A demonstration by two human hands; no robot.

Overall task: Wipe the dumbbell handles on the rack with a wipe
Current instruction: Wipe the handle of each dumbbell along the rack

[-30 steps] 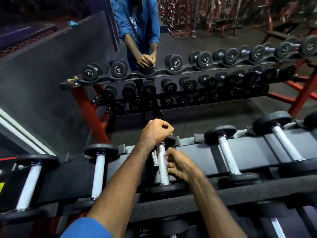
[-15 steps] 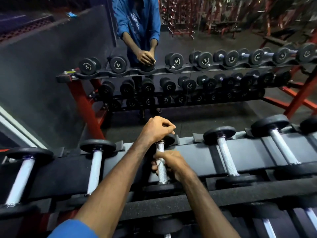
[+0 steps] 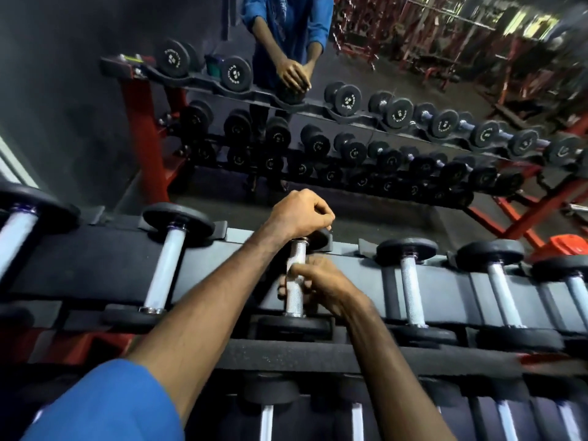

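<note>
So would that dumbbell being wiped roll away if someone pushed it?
Probably not: the dumbbell sits in a cradle on the rack, and the left hand steadies its far head. Its solid heads and steel handle suggest it is heavy for its size. The knurled handle likely resists slipping.

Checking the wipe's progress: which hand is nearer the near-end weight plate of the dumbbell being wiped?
Right. The right hand grips the handle just above the near plate; the left hand rests on the far end.
</note>
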